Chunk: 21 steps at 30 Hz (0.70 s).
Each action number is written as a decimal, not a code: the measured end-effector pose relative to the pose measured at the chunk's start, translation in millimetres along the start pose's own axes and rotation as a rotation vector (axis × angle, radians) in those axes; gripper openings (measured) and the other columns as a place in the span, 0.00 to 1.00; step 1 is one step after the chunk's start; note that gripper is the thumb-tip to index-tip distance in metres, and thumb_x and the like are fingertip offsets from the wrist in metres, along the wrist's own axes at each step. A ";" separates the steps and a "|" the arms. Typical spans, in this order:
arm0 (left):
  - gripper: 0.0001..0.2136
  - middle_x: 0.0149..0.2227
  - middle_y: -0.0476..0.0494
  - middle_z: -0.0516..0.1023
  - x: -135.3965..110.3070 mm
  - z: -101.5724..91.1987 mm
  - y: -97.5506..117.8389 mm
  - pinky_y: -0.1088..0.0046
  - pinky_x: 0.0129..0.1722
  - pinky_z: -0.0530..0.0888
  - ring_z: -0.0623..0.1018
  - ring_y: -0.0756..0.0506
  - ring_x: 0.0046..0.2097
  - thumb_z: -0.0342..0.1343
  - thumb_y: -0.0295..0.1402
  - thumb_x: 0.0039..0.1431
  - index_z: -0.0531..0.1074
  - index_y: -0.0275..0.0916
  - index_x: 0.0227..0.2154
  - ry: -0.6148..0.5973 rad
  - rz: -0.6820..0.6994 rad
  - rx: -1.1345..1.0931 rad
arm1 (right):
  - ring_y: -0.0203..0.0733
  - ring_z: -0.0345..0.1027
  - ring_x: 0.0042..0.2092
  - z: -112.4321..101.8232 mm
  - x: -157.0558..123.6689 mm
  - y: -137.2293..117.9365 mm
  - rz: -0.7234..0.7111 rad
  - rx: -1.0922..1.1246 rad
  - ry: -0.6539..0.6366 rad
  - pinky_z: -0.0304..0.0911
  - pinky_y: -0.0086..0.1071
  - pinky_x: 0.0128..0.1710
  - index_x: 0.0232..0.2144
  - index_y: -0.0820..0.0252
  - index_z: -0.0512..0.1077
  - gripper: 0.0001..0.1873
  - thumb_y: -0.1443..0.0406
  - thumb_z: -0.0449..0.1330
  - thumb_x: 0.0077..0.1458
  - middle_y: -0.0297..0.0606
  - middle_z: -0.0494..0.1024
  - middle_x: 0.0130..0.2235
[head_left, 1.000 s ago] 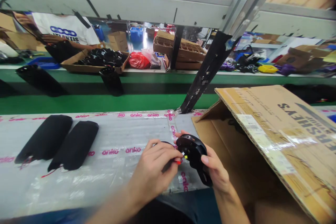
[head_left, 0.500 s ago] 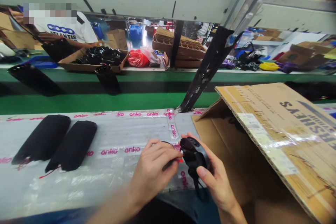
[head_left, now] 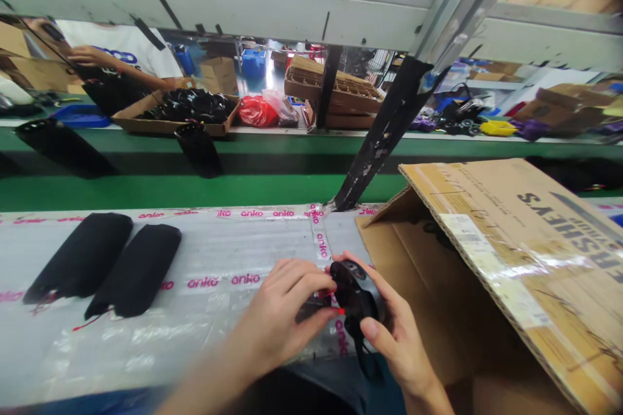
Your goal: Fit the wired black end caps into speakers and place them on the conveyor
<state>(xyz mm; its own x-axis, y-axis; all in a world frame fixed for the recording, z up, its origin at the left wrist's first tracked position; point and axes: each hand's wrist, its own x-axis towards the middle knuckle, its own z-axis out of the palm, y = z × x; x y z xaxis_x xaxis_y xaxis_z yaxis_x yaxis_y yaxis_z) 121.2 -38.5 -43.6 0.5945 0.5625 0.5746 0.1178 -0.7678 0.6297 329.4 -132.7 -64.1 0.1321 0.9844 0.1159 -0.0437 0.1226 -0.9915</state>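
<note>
A raised cardboard flap [head_left: 491, 259] blocks passage rightward from the right hand [head_left: 399, 337].

Two hands are in play: the left hand [head_left: 277, 314] and the right hand [head_left: 402, 337], with one black plastic part [head_left: 353, 295] between them. On the tabletop [head_left: 204, 246] lie two black padded pieces [head_left: 82, 258] [head_left: 136, 271], and two more black pieces [head_left: 63, 149] [head_left: 197, 150] sit along the green conveyor [head_left: 195, 191] beyond. There is one open cardboard box [head_left: 487, 272]. Farther off: one cardboard tray [head_left: 170, 126] heaped with black parts, too many and too tangled to count, one red plastic bag [head_left: 256, 111], and one person [head_left: 121, 52] in a white T-shirt, the only co-worker in view.
</note>
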 end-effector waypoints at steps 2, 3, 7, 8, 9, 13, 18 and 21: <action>0.07 0.43 0.44 0.87 -0.2 -7.1 -1.2 0.63 0.52 0.80 0.84 0.43 0.48 0.65 0.28 0.71 0.77 0.41 0.48 -0.051 0.078 -0.062 | 0.64 0.74 0.68 1.7 0.0 2.0 0.011 0.015 0.008 0.67 0.55 0.70 0.68 0.48 0.74 0.39 0.43 0.71 0.60 0.46 0.78 0.68; 0.05 0.44 0.44 0.87 -0.3 -9.8 -1.6 0.63 0.53 0.80 0.84 0.43 0.49 0.63 0.27 0.71 0.77 0.41 0.46 -0.055 0.118 -0.063 | 0.64 0.75 0.67 2.4 -0.7 3.7 0.018 0.028 0.010 0.67 0.55 0.70 0.68 0.48 0.74 0.39 0.42 0.70 0.60 0.46 0.79 0.68; 0.05 0.49 0.40 0.86 -1.6 -11.0 0.4 0.62 0.52 0.79 0.84 0.41 0.52 0.62 0.25 0.72 0.80 0.40 0.45 0.007 0.203 0.085 | 0.64 0.72 0.69 2.8 -5.4 12.0 0.046 0.065 0.029 0.66 0.55 0.71 0.68 0.48 0.74 0.38 0.43 0.70 0.60 0.46 0.76 0.70; 0.05 0.49 0.40 0.86 -1.8 -9.1 1.3 0.62 0.52 0.79 0.83 0.41 0.51 0.61 0.25 0.72 0.80 0.40 0.46 0.014 0.222 0.108 | 0.65 0.71 0.70 2.7 -6.6 14.1 0.052 0.074 0.033 0.65 0.55 0.71 0.68 0.49 0.74 0.38 0.44 0.70 0.61 0.46 0.75 0.70; 0.06 0.47 0.41 0.87 -1.9 -6.8 2.1 0.63 0.51 0.78 0.84 0.42 0.50 0.60 0.25 0.73 0.79 0.40 0.46 0.018 0.245 0.115 | 0.65 0.70 0.70 2.5 -7.7 16.1 0.059 0.086 0.033 0.64 0.56 0.72 0.69 0.49 0.73 0.39 0.44 0.70 0.61 0.46 0.75 0.71; 0.08 0.41 0.44 0.87 -2.2 1.6 1.9 0.64 0.47 0.76 0.83 0.44 0.45 0.58 0.21 0.71 0.78 0.39 0.45 0.036 0.265 0.104 | 0.66 0.68 0.72 3.1 -11.0 23.4 0.079 0.126 0.053 0.60 0.58 0.74 0.70 0.49 0.72 0.38 0.45 0.68 0.63 0.46 0.74 0.72; 0.12 0.37 0.44 0.82 -3.6 1.3 0.8 0.64 0.44 0.76 0.80 0.44 0.42 0.61 0.16 0.65 0.77 0.38 0.45 0.100 0.169 0.112 | 0.64 0.65 0.74 6.4 -13.9 24.6 0.096 0.177 0.084 0.55 0.59 0.76 0.70 0.47 0.71 0.35 0.46 0.66 0.66 0.44 0.74 0.72; 0.11 0.39 0.43 0.83 -2.2 -1.7 1.6 0.64 0.43 0.75 0.80 0.44 0.42 0.62 0.18 0.67 0.78 0.38 0.47 0.025 0.153 0.107 | 0.64 0.66 0.73 7.0 -14.9 21.1 0.088 0.181 0.073 0.59 0.58 0.75 0.70 0.47 0.71 0.36 0.47 0.68 0.64 0.44 0.73 0.72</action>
<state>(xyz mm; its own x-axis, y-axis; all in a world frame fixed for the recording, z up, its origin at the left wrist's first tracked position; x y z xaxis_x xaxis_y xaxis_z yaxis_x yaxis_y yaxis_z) 118.8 -40.5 -43.0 0.5921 0.4435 0.6728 0.1127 -0.8723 0.4758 319.6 -143.9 -86.4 0.1908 0.9815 0.0182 -0.2348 0.0637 -0.9700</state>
